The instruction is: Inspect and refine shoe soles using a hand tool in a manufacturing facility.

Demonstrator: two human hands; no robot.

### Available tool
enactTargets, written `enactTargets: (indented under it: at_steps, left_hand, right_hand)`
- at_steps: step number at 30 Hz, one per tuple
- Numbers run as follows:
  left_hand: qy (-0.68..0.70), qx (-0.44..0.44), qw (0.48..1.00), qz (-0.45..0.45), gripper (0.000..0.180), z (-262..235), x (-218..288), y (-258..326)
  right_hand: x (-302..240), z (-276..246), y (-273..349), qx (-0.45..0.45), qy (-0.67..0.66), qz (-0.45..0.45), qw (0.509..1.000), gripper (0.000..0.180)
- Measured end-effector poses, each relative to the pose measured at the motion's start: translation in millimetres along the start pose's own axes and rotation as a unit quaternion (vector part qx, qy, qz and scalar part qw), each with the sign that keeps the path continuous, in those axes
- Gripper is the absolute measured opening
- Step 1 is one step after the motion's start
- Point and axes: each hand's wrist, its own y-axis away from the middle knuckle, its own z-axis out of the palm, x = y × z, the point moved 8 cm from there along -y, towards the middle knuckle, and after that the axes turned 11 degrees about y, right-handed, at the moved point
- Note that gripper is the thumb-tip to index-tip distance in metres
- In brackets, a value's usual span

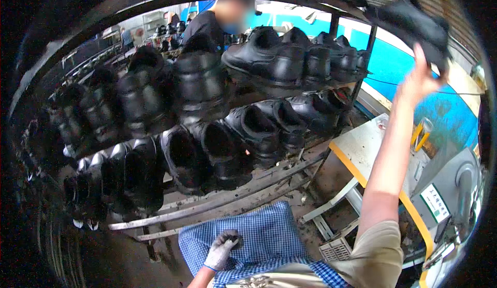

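My right hand (422,83), bare, is raised at the upper right. Its fingers grip a black shoe (411,26), held up level with the top of the rack. Low in the middle, my left hand (221,249) wears a whitish glove and is closed in front of a blue checked apron (269,231). Something small and dark shows at its fingertips; I cannot make out what it is. Ahead, black shoes stand in rows on a rack, among them a lace-up shoe (266,57) on the upper shelf and an open-topped shoe (220,151) on the lower one.
A metal rack post (366,55) rises at the right end of the shelves. To the right stand a white table (357,140) with a yellow edge and a grey machine (453,189). A pale crate (335,250) sits below. Behind the rack is another person (207,24).
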Motion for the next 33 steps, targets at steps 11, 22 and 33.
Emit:
enactTargets:
  at_steps: [11, 22, 33]
  left_hand:
    - [-0.051, -0.118, 0.96, 0.249, 0.039, 47.6, 69.4, 52.8]
    - [-0.246, -0.025, 0.923, 0.295, 0.037, 37.7, 95.7, 83.9]
    - [0.089, 0.107, 0.978, 0.152, 0.034, 21.4, 72.0, 87.6]
  right_hand:
    - [-137.3, -199.4, 244.3, -0.22, -0.107, 0.462, 0.852, 0.069]
    - [-222.1, -113.2, 430.0, -0.711, -0.186, 0.272, 0.621, 0.088]
    - [-235.9, -76.7, 488.7, -0.784, -0.344, 0.305, 0.417, 0.084]
